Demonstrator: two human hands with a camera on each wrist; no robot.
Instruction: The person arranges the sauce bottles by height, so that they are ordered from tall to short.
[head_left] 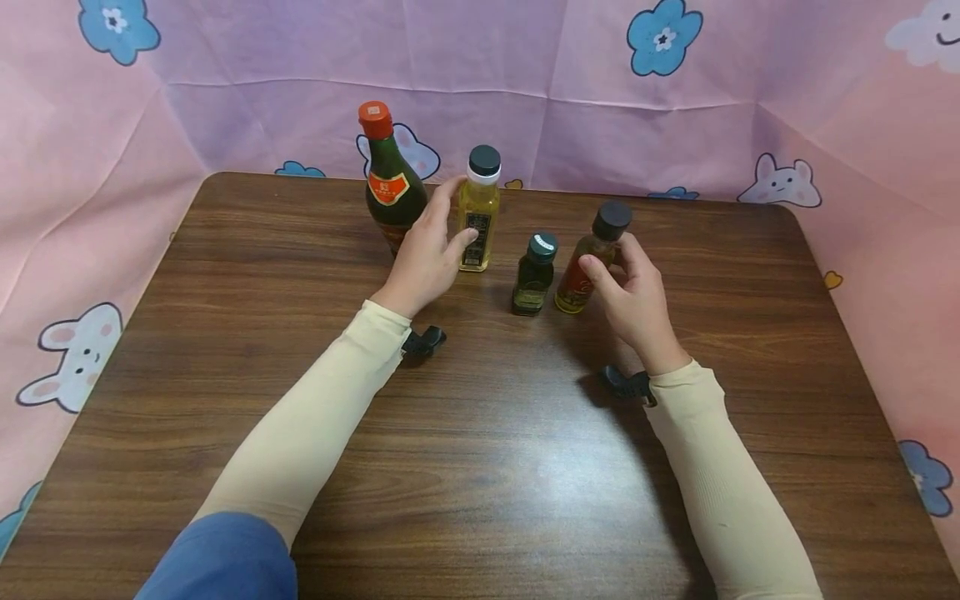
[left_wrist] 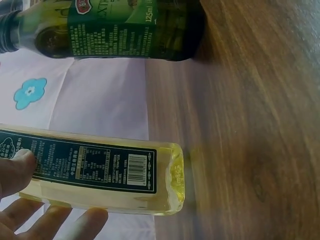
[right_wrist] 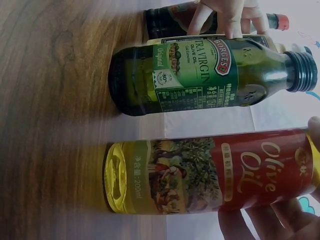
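My left hand holds a square clear bottle of yellow oil, thumb on its dark label and fingers along the other side. A bottle of olive oil with a red label and black cap is in my right hand, gripped between thumb and fingers. Between these two stands a small green olive oil bottle, untouched; its printed label shows in the right wrist view. Just left of my left hand is a tall dark green bottle with a red cap, its lower part partly hidden by that hand.
The bottles are towards the back of a brown wooden table. Behind and beside it hangs a pink and lilac cloth printed with flowers and rabbits. Black wrist mounts sit at both cuffs.
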